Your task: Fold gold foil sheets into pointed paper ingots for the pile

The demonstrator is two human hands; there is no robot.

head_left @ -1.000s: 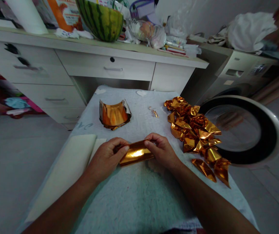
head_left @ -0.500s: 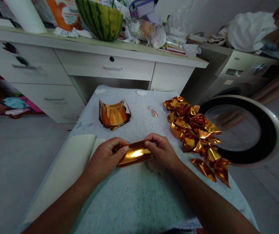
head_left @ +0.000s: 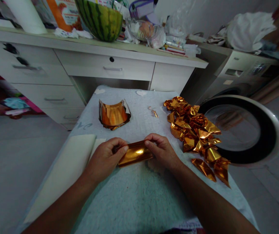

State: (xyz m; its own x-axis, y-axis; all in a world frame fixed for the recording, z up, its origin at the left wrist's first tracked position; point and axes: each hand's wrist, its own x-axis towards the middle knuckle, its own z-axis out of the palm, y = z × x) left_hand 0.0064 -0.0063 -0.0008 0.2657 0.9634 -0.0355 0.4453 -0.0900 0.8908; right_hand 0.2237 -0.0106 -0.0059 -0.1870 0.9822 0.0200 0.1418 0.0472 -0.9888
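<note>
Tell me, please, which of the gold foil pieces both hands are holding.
The smooth strip between the left hand and right hand; the curved stack and crumpled pieces sit untouched.

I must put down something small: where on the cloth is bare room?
The widest bare cloth lies between the arms, nearer than the foil sheet in the left hand and right hand. Another lies between the foil stack and the small scraps. The foil pile crowds the right side; the pale sheet covers the near left.

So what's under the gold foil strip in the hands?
The pale cloth shows along the near edge of the foil strip; whatever lies directly beneath is covered.
</note>
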